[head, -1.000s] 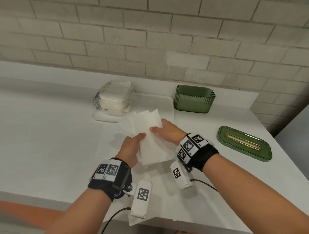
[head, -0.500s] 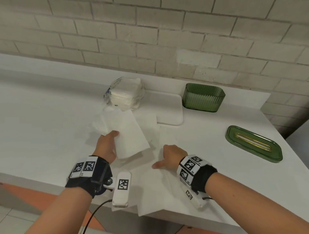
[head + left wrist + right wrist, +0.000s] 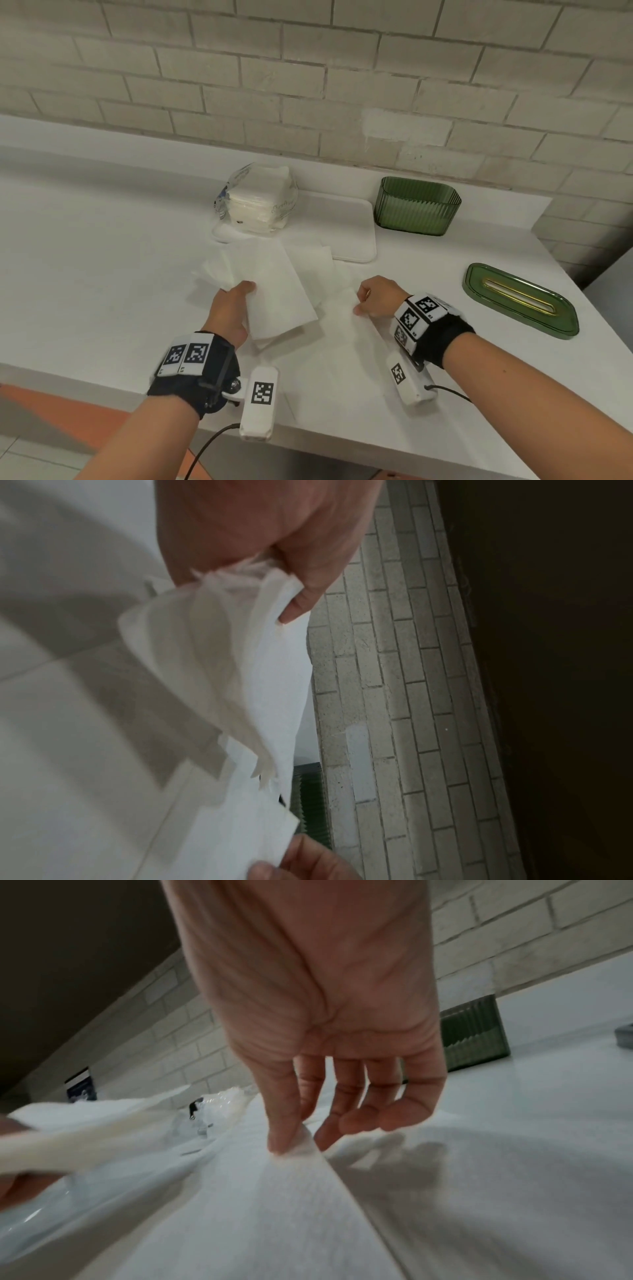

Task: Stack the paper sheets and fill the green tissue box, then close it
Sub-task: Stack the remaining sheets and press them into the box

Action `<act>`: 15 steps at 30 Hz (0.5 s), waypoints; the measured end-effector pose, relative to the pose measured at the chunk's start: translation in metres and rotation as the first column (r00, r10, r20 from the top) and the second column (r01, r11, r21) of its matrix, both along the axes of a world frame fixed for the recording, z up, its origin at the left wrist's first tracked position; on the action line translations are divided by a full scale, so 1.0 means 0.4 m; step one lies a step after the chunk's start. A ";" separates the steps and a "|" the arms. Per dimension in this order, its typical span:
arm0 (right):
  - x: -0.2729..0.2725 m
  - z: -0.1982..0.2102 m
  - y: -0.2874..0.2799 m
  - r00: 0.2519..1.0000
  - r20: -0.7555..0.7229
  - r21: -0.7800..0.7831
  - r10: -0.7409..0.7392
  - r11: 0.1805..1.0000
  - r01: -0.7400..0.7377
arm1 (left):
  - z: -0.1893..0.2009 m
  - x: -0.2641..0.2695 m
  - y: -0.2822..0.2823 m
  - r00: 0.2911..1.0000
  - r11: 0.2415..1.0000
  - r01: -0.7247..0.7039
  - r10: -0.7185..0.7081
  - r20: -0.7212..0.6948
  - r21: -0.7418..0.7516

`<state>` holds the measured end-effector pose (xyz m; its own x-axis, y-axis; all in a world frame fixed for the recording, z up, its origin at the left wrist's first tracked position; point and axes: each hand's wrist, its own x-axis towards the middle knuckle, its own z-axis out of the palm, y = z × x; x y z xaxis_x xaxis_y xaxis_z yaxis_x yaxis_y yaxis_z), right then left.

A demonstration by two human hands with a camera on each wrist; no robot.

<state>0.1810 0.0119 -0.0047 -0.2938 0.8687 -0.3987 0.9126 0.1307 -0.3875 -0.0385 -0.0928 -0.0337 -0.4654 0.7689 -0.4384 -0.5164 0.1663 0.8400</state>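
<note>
My left hand [image 3: 245,291] grips a small stack of white paper sheets [image 3: 274,291] just above the table; the left wrist view shows the thumb [image 3: 296,607] pressing on the stack [image 3: 240,683]. To its right, my right hand [image 3: 359,305] pinches a raised fold of a single paper sheet [image 3: 342,346] that lies flat on the table; in the right wrist view the thumb [image 3: 284,1134] and a finger nip that fold [image 3: 304,1145]. The open green tissue box [image 3: 416,205] stands at the back right. Its green lid [image 3: 519,299], with a gold slot, lies at the right.
A plastic-wrapped pack of tissues [image 3: 258,202] sits on a white tray [image 3: 349,236] at the back, against the brick wall. More loose sheets [image 3: 322,260] lie spread between the tray and my hands. The table's front edge [image 3: 102,387] runs just under my wrists.
My right hand let go of the stack, moved down and right, and pinched a sheet on the table. The left hand carried the stack to the left.
</note>
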 end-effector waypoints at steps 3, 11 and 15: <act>0.022 0.026 0.019 0.986 -0.156 -0.057 -0.061 0.997 0.053 | -0.007 0.000 0.008 1.000 1.000 -0.004 0.004 -0.004 -0.004; 0.041 0.068 0.087 0.793 -0.529 0.020 -0.303 0.929 0.368 | -0.012 -0.018 0.006 0.998 0.998 -0.058 0.058 0.007 -0.020; -0.026 0.058 0.114 0.678 -0.645 -0.089 -0.353 0.916 0.392 | -0.016 -0.037 -0.008 0.996 0.996 -0.085 0.085 -0.017 -0.029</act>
